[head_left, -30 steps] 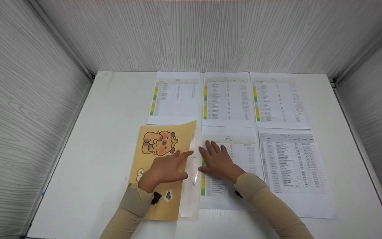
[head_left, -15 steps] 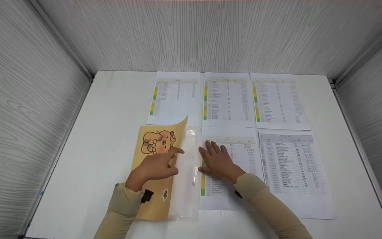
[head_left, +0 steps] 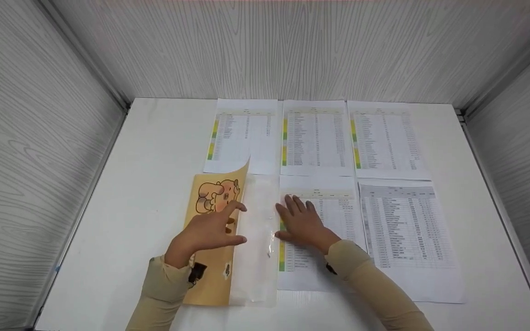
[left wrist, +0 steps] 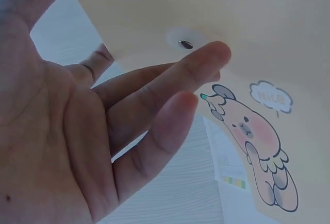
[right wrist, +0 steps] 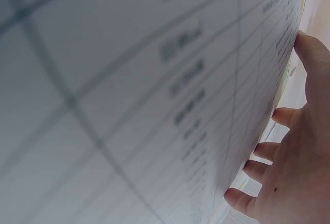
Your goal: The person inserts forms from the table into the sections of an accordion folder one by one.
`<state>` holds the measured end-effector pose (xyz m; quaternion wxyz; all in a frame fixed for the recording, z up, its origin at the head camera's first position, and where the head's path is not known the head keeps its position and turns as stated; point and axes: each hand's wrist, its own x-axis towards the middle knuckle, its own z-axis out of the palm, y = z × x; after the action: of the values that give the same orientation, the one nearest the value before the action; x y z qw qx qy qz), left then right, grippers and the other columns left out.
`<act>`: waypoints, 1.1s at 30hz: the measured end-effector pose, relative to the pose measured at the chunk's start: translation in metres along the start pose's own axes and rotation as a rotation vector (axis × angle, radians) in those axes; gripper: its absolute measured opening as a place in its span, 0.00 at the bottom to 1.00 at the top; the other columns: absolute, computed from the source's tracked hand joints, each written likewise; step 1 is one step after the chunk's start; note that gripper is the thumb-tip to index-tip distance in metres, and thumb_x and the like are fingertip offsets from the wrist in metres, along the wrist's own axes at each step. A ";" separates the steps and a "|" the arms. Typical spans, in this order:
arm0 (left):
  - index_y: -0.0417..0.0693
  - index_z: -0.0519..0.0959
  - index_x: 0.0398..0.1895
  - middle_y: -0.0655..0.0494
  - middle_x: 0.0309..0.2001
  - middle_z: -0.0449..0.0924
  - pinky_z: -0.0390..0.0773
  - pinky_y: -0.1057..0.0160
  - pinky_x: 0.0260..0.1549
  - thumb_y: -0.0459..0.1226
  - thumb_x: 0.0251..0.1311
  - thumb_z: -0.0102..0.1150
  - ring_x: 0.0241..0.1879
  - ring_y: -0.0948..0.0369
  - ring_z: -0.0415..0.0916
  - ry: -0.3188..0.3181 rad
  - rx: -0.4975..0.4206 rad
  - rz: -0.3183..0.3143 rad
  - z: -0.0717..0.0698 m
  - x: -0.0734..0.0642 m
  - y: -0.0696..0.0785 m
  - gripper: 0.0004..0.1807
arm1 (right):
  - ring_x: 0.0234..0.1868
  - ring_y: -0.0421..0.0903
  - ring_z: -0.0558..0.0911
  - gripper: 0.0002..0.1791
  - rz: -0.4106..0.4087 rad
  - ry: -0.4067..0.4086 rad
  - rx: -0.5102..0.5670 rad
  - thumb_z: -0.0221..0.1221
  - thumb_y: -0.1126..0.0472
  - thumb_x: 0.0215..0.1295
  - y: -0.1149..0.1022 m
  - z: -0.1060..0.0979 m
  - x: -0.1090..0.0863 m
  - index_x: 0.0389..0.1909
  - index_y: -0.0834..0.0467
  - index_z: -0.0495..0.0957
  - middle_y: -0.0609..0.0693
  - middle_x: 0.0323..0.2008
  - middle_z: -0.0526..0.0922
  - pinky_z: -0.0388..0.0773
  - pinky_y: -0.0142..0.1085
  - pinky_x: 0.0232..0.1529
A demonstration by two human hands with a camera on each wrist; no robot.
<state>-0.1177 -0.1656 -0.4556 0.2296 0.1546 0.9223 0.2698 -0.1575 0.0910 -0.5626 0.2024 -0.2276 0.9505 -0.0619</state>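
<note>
A tan folder (head_left: 214, 286) with a cartoon bear lies left of centre, its cover part-lifted, the free edge curling up. Beneath shows a clear plastic sleeve (head_left: 255, 271). My left hand (head_left: 205, 232) lies over the cover, thumb and index reaching past its edge. In the left wrist view its fingers are loosely extended against the cover (left wrist: 289, 23), near a small metal snap (left wrist: 186, 44). My right hand (head_left: 304, 226) rests with spread fingers on a printed sheet (head_left: 315, 278) right beside the sleeve. In the right wrist view its fingertips touch that sheet's edge.
Three printed table sheets line the back: one at left (head_left: 244, 158), one in the middle (head_left: 318, 138), one at right (head_left: 387, 138). Another sheet (head_left: 412, 230) lies front right. Wood-grain panels (head_left: 265, 50) wall the white table (head_left: 122, 207) at the back and sides.
My left hand has moved left, and the folder's cover edge has gone left with it, curling up and uncovering more of the plastic sleeve. The right hand has stayed in place.
</note>
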 end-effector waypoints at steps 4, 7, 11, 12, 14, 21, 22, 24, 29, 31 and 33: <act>0.65 0.61 0.64 0.43 0.54 0.81 0.78 0.58 0.32 0.48 0.54 0.65 0.48 0.51 0.82 -0.050 -0.077 -0.003 -0.010 -0.001 -0.008 0.35 | 0.78 0.56 0.41 0.47 -0.021 0.009 -0.008 0.50 0.32 0.63 0.001 0.000 -0.001 0.77 0.46 0.45 0.54 0.78 0.39 0.41 0.57 0.73; 0.67 0.58 0.66 0.43 0.54 0.80 0.78 0.56 0.38 0.47 0.56 0.64 0.52 0.51 0.80 -0.094 -0.157 -0.011 -0.017 -0.002 -0.015 0.36 | 0.78 0.56 0.41 0.47 -0.029 0.020 -0.023 0.49 0.31 0.63 0.001 0.001 -0.001 0.77 0.47 0.44 0.55 0.78 0.39 0.43 0.57 0.73; 0.63 0.54 0.70 0.48 0.39 0.82 0.75 0.61 0.32 0.41 0.59 0.62 0.35 0.58 0.79 -0.162 -0.309 0.032 -0.024 -0.003 -0.027 0.38 | 0.78 0.56 0.41 0.48 -0.023 0.022 -0.032 0.48 0.30 0.63 0.001 0.003 -0.001 0.77 0.47 0.44 0.54 0.78 0.39 0.43 0.57 0.73; 0.60 0.53 0.70 0.47 0.43 0.81 0.73 0.63 0.31 0.39 0.59 0.61 0.32 0.60 0.76 -0.176 -0.346 0.054 -0.025 -0.003 -0.030 0.39 | 0.78 0.56 0.41 0.48 -0.021 0.023 -0.031 0.48 0.30 0.63 0.001 0.003 -0.001 0.77 0.47 0.44 0.54 0.78 0.39 0.42 0.57 0.73; 0.57 0.52 0.71 0.47 0.43 0.80 0.69 0.66 0.27 0.36 0.60 0.60 0.23 0.64 0.67 -0.200 -0.407 0.090 -0.027 -0.004 -0.034 0.39 | 0.78 0.56 0.40 0.48 -0.020 0.022 -0.028 0.48 0.30 0.63 0.002 0.004 -0.001 0.77 0.47 0.43 0.54 0.78 0.39 0.42 0.57 0.73; 0.55 0.50 0.73 0.62 0.18 0.61 0.65 0.67 0.23 0.34 0.61 0.58 0.17 0.68 0.56 -0.221 -0.513 0.130 -0.036 -0.010 -0.048 0.40 | 0.78 0.56 0.40 0.47 -0.029 0.020 -0.029 0.47 0.30 0.64 0.002 0.004 -0.002 0.77 0.47 0.43 0.54 0.78 0.38 0.42 0.57 0.73; 0.55 0.49 0.73 0.62 0.18 0.59 0.64 0.67 0.23 0.33 0.61 0.57 0.17 0.68 0.55 -0.220 -0.523 0.137 -0.037 -0.012 -0.051 0.40 | 0.78 0.56 0.40 0.48 -0.031 0.019 -0.029 0.47 0.30 0.64 0.002 0.003 -0.002 0.77 0.47 0.43 0.54 0.78 0.38 0.42 0.57 0.73; 0.55 0.49 0.73 0.62 0.19 0.58 0.63 0.68 0.24 0.33 0.62 0.57 0.17 0.68 0.55 -0.214 -0.528 0.159 -0.040 -0.015 -0.055 0.39 | 0.78 0.56 0.40 0.47 -0.035 0.018 -0.032 0.47 0.30 0.64 0.002 0.003 -0.002 0.77 0.47 0.43 0.55 0.78 0.38 0.42 0.57 0.73; 0.52 0.48 0.73 0.63 0.19 0.55 0.64 0.68 0.27 0.33 0.62 0.57 0.19 0.69 0.55 -0.185 -0.529 0.205 -0.047 -0.022 -0.067 0.40 | 0.78 0.56 0.41 0.48 -0.033 0.021 -0.043 0.46 0.29 0.63 0.002 0.003 -0.001 0.77 0.47 0.43 0.54 0.78 0.39 0.43 0.57 0.73; 0.51 0.47 0.73 0.63 0.19 0.55 0.63 0.68 0.28 0.32 0.62 0.57 0.20 0.69 0.56 -0.181 -0.545 0.215 -0.050 -0.024 -0.071 0.40 | 0.78 0.56 0.41 0.48 -0.034 0.025 -0.051 0.47 0.29 0.64 0.002 0.003 0.000 0.77 0.48 0.44 0.55 0.78 0.39 0.43 0.57 0.73; 0.51 0.47 0.74 0.63 0.19 0.54 0.62 0.68 0.27 0.32 0.62 0.57 0.20 0.69 0.55 -0.181 -0.554 0.215 -0.052 -0.026 -0.074 0.41 | 0.78 0.56 0.41 0.48 -0.031 0.021 -0.054 0.47 0.30 0.64 0.002 0.003 0.000 0.77 0.48 0.43 0.55 0.78 0.39 0.44 0.57 0.73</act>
<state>-0.1342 -0.2579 -0.4502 0.3143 0.2061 0.7678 0.5189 -0.1573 0.0923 -0.5657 0.1852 -0.2470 0.9502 -0.0417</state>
